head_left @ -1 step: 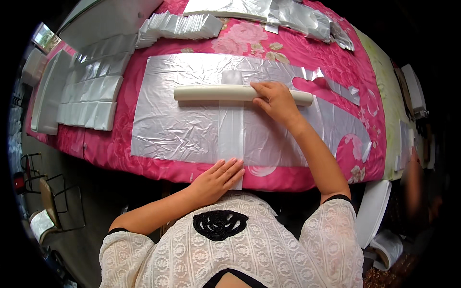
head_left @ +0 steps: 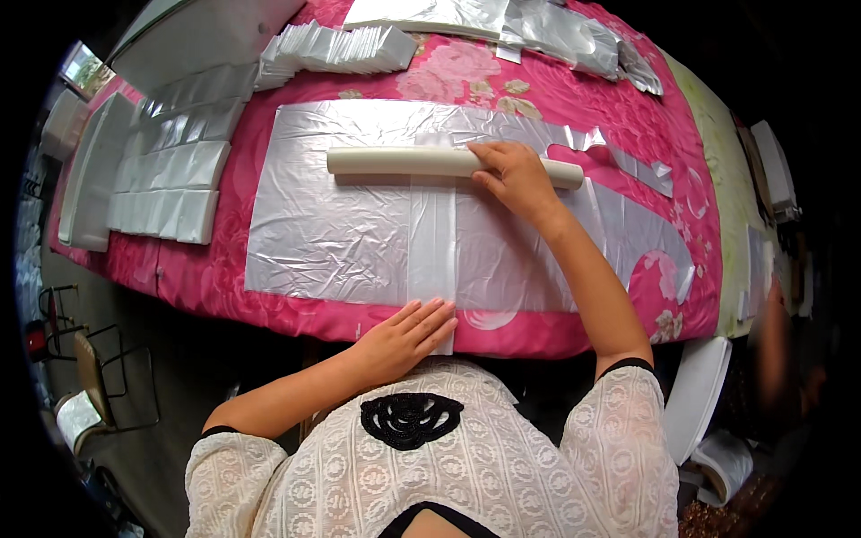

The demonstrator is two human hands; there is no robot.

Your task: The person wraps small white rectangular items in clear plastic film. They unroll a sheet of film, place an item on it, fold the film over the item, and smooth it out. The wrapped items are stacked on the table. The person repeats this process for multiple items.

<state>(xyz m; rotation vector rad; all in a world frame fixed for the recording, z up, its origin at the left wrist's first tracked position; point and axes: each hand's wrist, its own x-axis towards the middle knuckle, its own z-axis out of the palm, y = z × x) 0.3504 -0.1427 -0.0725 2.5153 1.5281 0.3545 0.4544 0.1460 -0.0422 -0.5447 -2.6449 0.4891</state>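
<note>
A silvery plastic bag (head_left: 332,242) with two cut handle loops at its right lies flat on the pink flowered cloth. Across its middle runs a pale, whitish strip (head_left: 433,233), reaching down to the table's near edge. My left hand (head_left: 408,334) rests flat on the near end of this strip, fingers stretched out together. Over the bag and strip lies a long cream-white tube (head_left: 386,162), slightly slanted, its left end farther away. My right hand (head_left: 516,177) grips the tube right of its middle, thumb on the near side and fingers over the top.
Neat stacks of folded silvery packets (head_left: 161,213) stand at the left beside a white box-like panel (head_left: 90,175). Another fanned row of packets (head_left: 336,49) and a pile of silvery bags (head_left: 556,36) lie at the far side. A chair (head_left: 94,386) stands lower left.
The tube has shifted slightly away from me, mostly at its left part, and my right hand has moved with it. My left hand stays in place.
</note>
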